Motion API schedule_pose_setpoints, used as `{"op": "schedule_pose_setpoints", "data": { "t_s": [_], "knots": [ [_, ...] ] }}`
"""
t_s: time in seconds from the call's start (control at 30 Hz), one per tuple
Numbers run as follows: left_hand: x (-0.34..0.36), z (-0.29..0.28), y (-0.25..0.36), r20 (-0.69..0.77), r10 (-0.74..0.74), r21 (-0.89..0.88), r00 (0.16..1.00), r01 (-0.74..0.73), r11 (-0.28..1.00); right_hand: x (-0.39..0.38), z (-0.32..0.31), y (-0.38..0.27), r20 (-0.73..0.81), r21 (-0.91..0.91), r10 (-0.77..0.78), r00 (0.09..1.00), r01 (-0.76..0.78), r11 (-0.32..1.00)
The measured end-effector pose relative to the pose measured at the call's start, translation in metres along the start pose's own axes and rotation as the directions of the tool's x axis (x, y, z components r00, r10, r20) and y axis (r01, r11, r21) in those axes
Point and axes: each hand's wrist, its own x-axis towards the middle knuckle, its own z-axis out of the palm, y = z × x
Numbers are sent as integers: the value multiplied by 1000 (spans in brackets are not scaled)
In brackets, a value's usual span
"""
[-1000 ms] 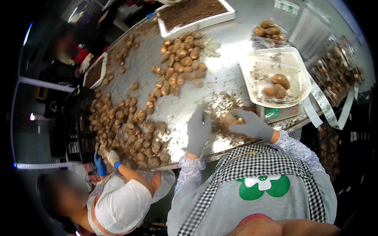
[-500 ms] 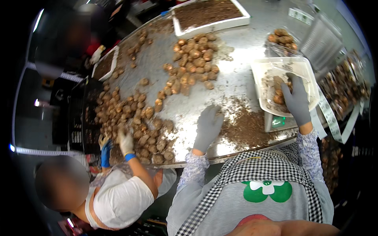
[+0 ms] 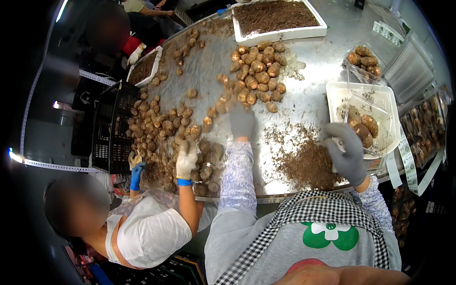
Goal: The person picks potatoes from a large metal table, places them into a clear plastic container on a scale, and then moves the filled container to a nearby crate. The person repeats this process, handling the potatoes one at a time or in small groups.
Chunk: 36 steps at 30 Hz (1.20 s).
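Observation:
My left hand [image 3: 242,122], in a grey glove, reaches to the near edge of a pile of small brown taros [image 3: 259,66] on the metal table. Its fingertips are blurred among the taros, so I cannot see whether it grips one. My right hand [image 3: 349,153], also gloved in grey, hovers at the near left corner of a white tray [image 3: 335,97], thumb and fingers apart, holding nothing visible. Inside the tray lies a clear plastic box [image 3: 347,121] with a few taros [image 3: 368,127] in it. The tray rests on a scale [image 3: 375,164], mostly hidden.
Loose soil [image 3: 306,164] covers the table between my hands. A filled clear box [image 3: 365,61] and stacked empty boxes [image 3: 409,61] stand beyond the tray. At left, a co-worker's gloved hand [image 3: 186,161] is over more taros [image 3: 154,123]. A foam tray of soil [image 3: 280,36] sits at the back.
My left hand has moved forward to the taro pile. My right hand has drawn back out of the tray toward me. The view has shifted, and the co-worker's near hand has lifted.

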Motion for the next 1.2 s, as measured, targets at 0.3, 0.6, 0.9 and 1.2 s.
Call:
{"op": "schedule_pose_setpoints", "data": {
  "t_s": [0.3, 0.6, 0.9, 1.2],
  "knots": [
    [-89, -34, 35, 110, 387, -841, 915, -121, 527, -3, 62, 19, 541, 455, 585, 604, -796, 400],
    [-112, -41, 14, -52, 307, -309, 950, -307, 900, -11, 87, 40, 640, 683, 303, 706, -703, 195],
    [-74, -12, -21, -132, 60, 107, 989, -46, 993, -40, 109, 73, 520, 666, 322, 791, -611, 427],
    [-94, -7, 4, 515, 95, -832, 852, 524, -182, -45, 102, 64, 660, 636, 534, 528, -771, -24]
  ]
}}
